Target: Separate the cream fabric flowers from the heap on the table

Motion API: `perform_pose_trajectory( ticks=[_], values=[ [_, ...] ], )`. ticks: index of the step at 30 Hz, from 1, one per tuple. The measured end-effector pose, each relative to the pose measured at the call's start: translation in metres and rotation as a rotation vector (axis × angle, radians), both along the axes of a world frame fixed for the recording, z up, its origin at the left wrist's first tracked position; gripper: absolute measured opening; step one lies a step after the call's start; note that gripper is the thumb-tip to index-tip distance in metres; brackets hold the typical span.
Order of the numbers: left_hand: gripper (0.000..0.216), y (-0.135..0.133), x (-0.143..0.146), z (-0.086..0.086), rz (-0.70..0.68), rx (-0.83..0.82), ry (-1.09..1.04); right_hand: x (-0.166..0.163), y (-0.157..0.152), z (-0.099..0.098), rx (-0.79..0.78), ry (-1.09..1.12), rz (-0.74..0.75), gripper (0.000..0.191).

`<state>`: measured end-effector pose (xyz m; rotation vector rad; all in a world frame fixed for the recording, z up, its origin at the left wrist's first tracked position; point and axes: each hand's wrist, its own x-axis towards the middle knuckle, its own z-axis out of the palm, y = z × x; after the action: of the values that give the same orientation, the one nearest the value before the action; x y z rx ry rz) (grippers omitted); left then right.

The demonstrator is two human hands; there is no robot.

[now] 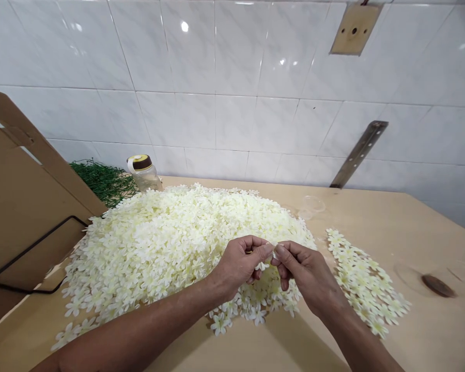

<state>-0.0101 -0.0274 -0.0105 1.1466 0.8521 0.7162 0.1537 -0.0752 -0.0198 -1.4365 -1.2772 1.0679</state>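
Note:
A large heap of white artificial flowers [178,232] with pale yellow centres covers the middle of the table. In front of its right side, my left hand [248,261] and my right hand [302,268] meet, fingertips almost touching. Both are closed in a pinch on a small white artificial flower [262,266]. Its petals show partly beneath my left fingers; the rest is hidden by the fingers or blends with the heap behind. To the right of my right hand lies a narrow band of similar flowers [364,279], spread flat in rows.
A cardboard box panel [27,191] and a bent black metal bar [34,243] stand at left. Green artificial stems [104,181] and a clear bottle [145,175] are behind the heap. A metal bracket [358,155] leans against the tiled wall. A dark oval object [437,285] lies at right.

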Motion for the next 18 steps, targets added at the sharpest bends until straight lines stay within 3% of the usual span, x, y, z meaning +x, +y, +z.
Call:
perform_pose_trajectory(
  ticks=[7,18],
  values=[
    [0.034,0.0012,0.0,0.0007,0.071,0.071,0.046,-0.0017,-0.0007,-0.0003,-0.016,-0.042,-0.005,0.05],
    [0.038,0.0042,0.0012,-0.0046,0.122,0.019,-0.007,-0.0036,0.0003,-0.001,0.073,-0.138,-0.17,0.045]
  ],
)
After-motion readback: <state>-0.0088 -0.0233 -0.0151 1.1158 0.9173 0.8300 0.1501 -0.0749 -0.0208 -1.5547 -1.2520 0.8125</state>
